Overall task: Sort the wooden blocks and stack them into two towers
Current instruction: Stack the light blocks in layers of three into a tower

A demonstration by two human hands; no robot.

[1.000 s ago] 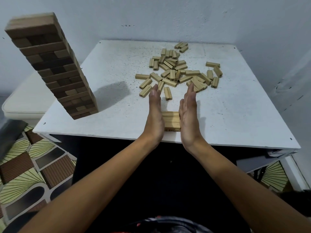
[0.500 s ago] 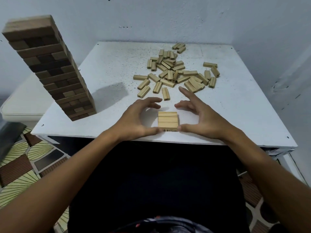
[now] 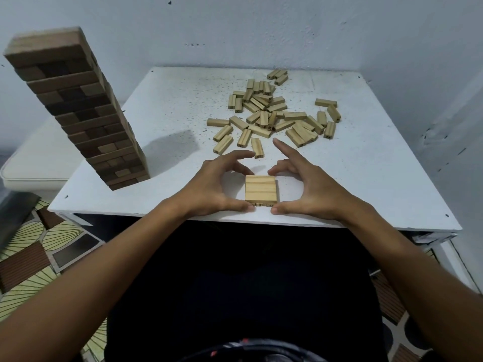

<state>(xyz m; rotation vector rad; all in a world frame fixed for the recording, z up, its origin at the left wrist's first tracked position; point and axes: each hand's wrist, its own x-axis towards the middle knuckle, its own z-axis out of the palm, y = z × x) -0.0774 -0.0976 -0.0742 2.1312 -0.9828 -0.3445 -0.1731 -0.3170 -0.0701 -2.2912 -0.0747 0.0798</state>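
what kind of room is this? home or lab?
Most likely a home, in a room corner: a small white table pushed against painted white walls, a patterned tiled floor, and what looks like a cushioned seat beside the table. No lab gear shows.

A short stack of light wooden blocks (image 3: 260, 188) sits near the front edge of the white table (image 3: 366, 178). The left hand (image 3: 217, 186) and right hand (image 3: 308, 186) flank it, thumbs at its near corners, fingers arched behind. A dark block tower (image 3: 78, 111) stands left; loose light blocks (image 3: 274, 113) lie scattered behind.
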